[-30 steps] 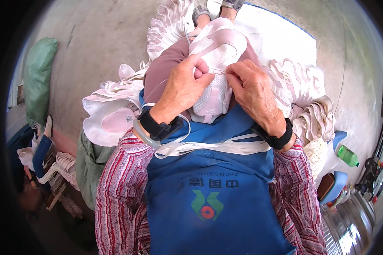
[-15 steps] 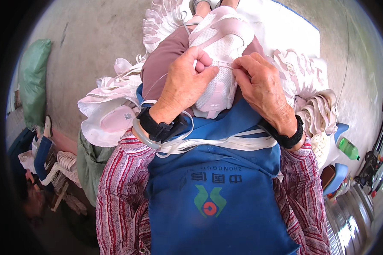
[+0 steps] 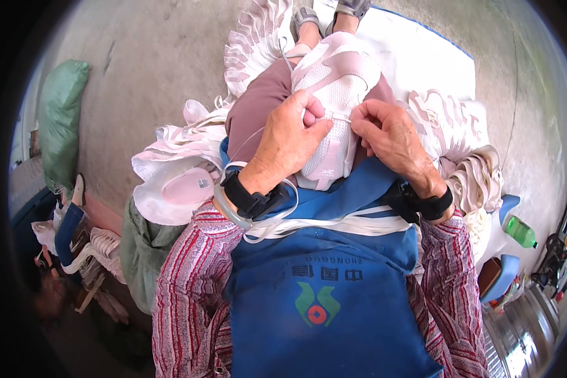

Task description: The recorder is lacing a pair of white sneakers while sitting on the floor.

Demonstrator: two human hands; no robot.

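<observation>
A grey concrete floor (image 3: 160,53) spreads wide on both sides of a seated worker, its broad left stretch running between a bulging green sack (image 3: 63,120) and the stacked shoe parts (image 3: 176,142) beside the worker's left leg. At the far right lies a white sheet (image 3: 416,47), its far edge trimmed in blue, while a blue apron (image 3: 321,264) covers the worker's lap and fills the near middle. White-and-pink uppers (image 3: 450,120) pile up close beyond the right hand, leaving it a narrow margin on that side; more fan out in a row (image 3: 252,53) at the far left of the knees. One white-and-pink shoe upper (image 3: 337,72) rests lengthwise over the thighs, its near end meeting the apron's far edge. The left hand (image 3: 290,135) and right hand (image 3: 394,135) work over it, apart from each other with a small gap between, thumbs and fingers of each pinched on a thin white lace (image 3: 340,118) drawn across the upper. A bundle of white laces (image 3: 349,223) lies across the apron between the wrists, and a green bottle (image 3: 521,232) lies tilted at right.
</observation>
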